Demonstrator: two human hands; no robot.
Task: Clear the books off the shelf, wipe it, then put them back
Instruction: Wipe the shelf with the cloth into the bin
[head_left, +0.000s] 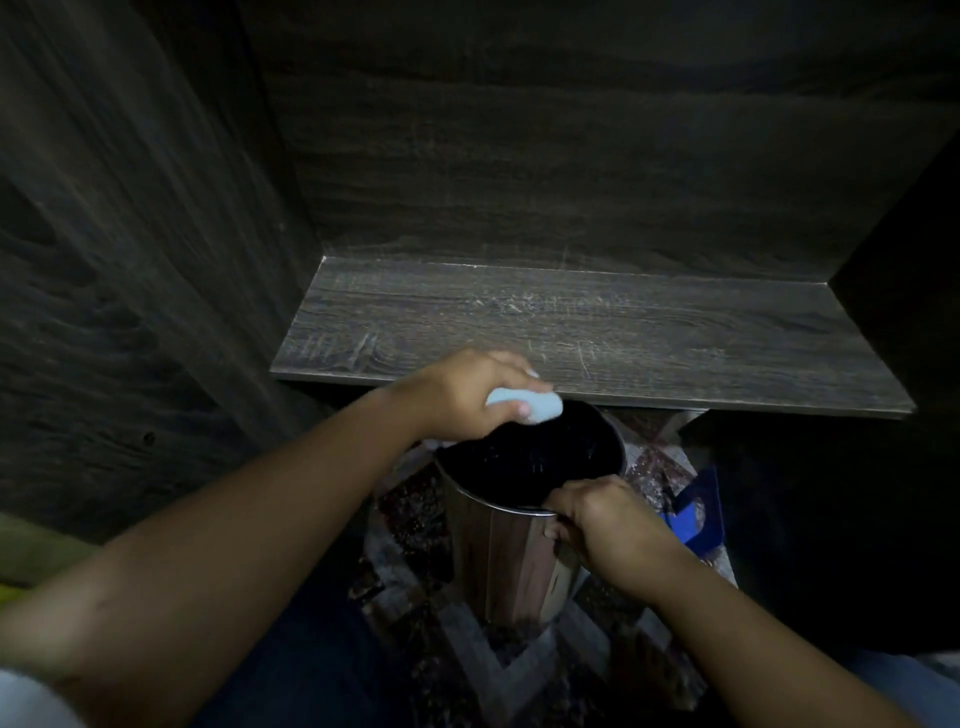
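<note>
The left hand (457, 395) is curled round a pale blue wad (524, 405), cloth or paper, I cannot tell which, and holds it over the far edge of the mouth of a shiny metal bin (498, 561). The right hand (608, 525) grips the near right part of the bin's rim, thumb inside and fingers wrapped down the outer wall. The two hands are apart, on opposite sides of the opening. A black liner (535, 452) fills the inside of the bin. The bin stands upright on a patterned floor (415, 519) of dark and pale shapes. Just beyond the bin and above its rim runs the front edge of the shelf (597, 332), a dark wood-grain board with pale scratches and dusty streaks across its top; the left hand's knuckles overlap that edge. Behind the shelf rises a back panel (571, 156) of the same wood, and a side panel (130, 260) stands to the left of the bin. To the right of the bin, low on the floor, lies something blue (698, 512), too dim to identify.
</note>
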